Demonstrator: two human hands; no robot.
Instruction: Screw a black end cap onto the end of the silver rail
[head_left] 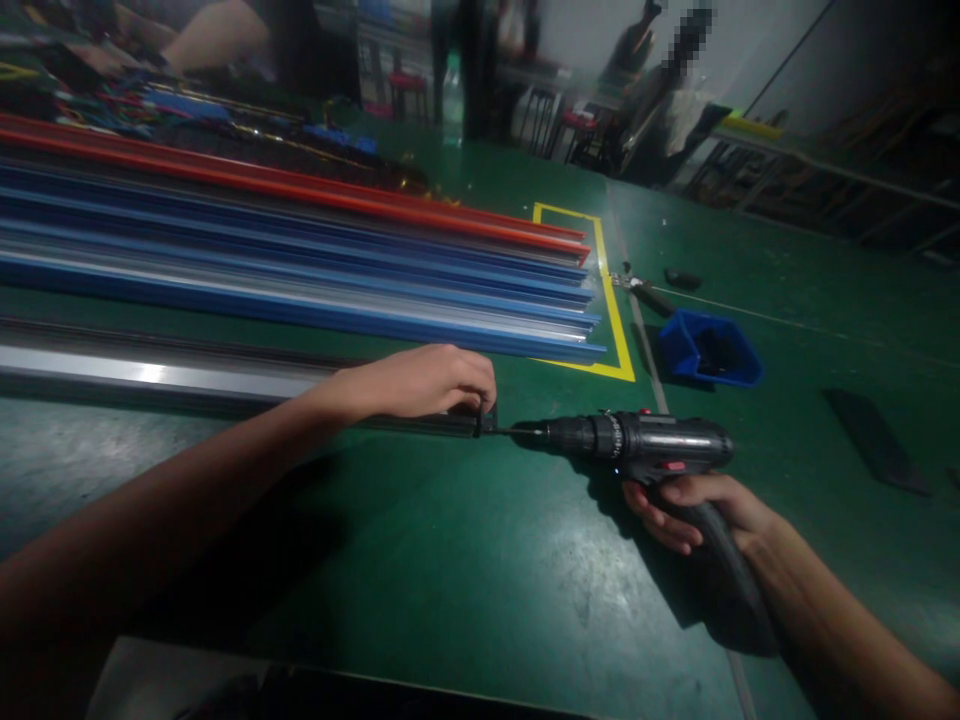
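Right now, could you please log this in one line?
left hand: pinching black piece at silver rail end; right hand: holding drill, bit toward piece

One view, from the head.
The green table is seen from above, facing forward; the left hand and the right hand are seen up close, and a red stool is seen far off near the top.

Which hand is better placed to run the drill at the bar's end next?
Probably the right hand: it already holds the drill, bit pointing at the silver bar's end. The left hand is occupied there, fingers on a small dark piece.
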